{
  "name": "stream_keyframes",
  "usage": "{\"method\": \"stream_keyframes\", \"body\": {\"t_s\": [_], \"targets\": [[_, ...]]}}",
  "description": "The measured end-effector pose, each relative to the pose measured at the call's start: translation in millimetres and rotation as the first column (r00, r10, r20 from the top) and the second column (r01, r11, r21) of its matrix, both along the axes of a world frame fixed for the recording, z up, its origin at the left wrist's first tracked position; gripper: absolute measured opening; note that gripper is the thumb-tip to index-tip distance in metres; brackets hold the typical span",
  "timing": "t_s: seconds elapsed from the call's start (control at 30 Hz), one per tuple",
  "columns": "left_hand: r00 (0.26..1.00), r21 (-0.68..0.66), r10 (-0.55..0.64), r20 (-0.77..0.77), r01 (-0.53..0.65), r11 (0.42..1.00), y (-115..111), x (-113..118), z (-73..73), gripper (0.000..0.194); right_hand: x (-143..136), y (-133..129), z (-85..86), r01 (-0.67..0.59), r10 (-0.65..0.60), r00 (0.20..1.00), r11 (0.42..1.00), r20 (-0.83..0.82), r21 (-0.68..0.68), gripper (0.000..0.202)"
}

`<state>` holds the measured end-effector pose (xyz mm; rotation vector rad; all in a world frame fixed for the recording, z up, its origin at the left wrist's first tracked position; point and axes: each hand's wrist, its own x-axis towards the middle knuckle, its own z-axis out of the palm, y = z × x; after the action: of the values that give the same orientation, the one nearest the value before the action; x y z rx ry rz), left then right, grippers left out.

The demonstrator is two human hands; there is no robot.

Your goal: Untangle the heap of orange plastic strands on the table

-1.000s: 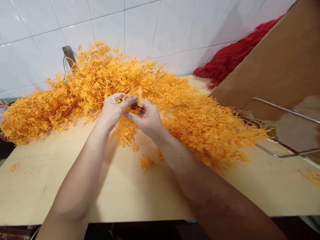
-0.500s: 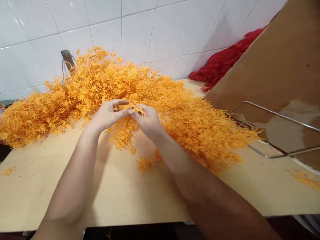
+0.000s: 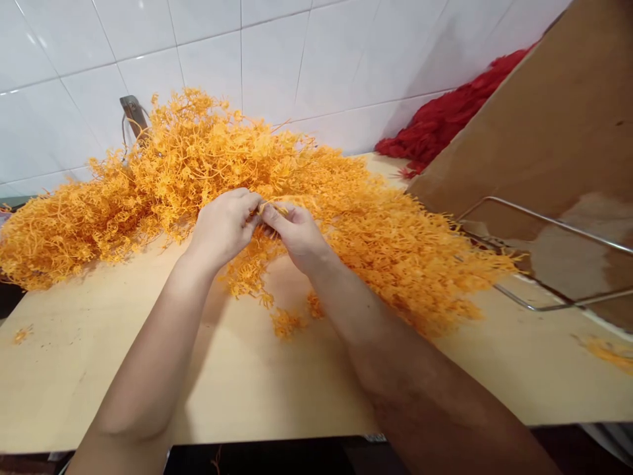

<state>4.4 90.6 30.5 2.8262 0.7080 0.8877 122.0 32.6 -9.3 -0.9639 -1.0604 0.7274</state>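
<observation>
A large heap of orange, thin-branched artificial sprigs (image 3: 198, 152) spreads across the pale wooden table. In front of its middle, my left hand (image 3: 225, 224) and my right hand (image 3: 299, 234) meet at the fingertips. Both are closed, pinching thin orange stems (image 3: 264, 208) between them; fingers cover most of the stems. Below the hands hang or lie more orange sprigs (image 3: 246, 272), and a small orange tuft (image 3: 287, 323) rests on the table just nearer to me.
Behind the heap stands a white tiled wall (image 3: 271, 59) with a dark metal bracket (image 3: 133, 115). At the right are a leaning brown board (image 3: 534, 132), a metal wire frame (image 3: 558, 225) and a red pile (image 3: 440, 125). The table's front edge (image 3: 277, 439) runs below my forearms.
My left hand has turned over and moved slightly right, its fingers closing in against my right hand. The orange stems between the hands are now more covered.
</observation>
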Motion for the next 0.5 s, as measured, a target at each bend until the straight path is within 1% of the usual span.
{"method": "stream_keyframes", "body": {"t_s": [0.07,0.17,0.23,0.27,0.3,0.33,0.4,0.47,0.5], "targets": [[0.999,-0.031,-0.034,-0.005,0.034,0.999,-2,-2,3.4,0.016,1,0,0.8,0.009,-0.009,1.000,1.000,-0.016,-0.028,0.054],[0.995,-0.181,-0.070,0.064,0.081,0.980,-1,-5,6.4,0.018,2,2,0.3,0.001,-0.010,0.996,0.995,-0.093,-0.096,0.050],[0.986,-0.314,-0.069,0.149,0.113,0.943,-1,-3,6.3,0.018,2,3,0.4,0.012,-0.028,0.990,0.994,-0.139,-0.113,0.045],[0.978,-0.390,-0.057,0.199,0.133,0.911,-2,-1,5.8,0.017,3,3,0.8,0.027,-0.045,0.986,0.993,-0.158,-0.111,0.042],[0.967,-0.472,-0.031,0.253,0.151,0.869,-3,2,5.1,0.016,2,3,1.5,0.047,-0.066,0.981,0.993,-0.181,-0.105,0.040],[0.952,-0.557,0.012,0.306,0.168,0.814,-5,6,4.4,0.016,2,3,2.5,0.060,-0.080,0.975,0.993,-0.208,-0.099,0.039],[0.913,-0.702,0.120,0.391,0.212,0.680,-8,14,3.6,0.015,1,2,5.1,0.047,-0.069,0.961,0.995,-0.270,-0.087,0.038],[0.866,-0.785,0.217,0.451,0.270,0.557,-6,19,4.8,0.015,0,-1,7.8,-0.001,-0.025,0.949,0.997,-0.315,-0.081,0.039],[0.831,-0.802,0.270,0.486,0.302,0.515,-3,18,6.4,0.014,0,-2,8.9,-0.021,-0.007,0.945,0.996,-0.326,-0.082,0.040]]}}
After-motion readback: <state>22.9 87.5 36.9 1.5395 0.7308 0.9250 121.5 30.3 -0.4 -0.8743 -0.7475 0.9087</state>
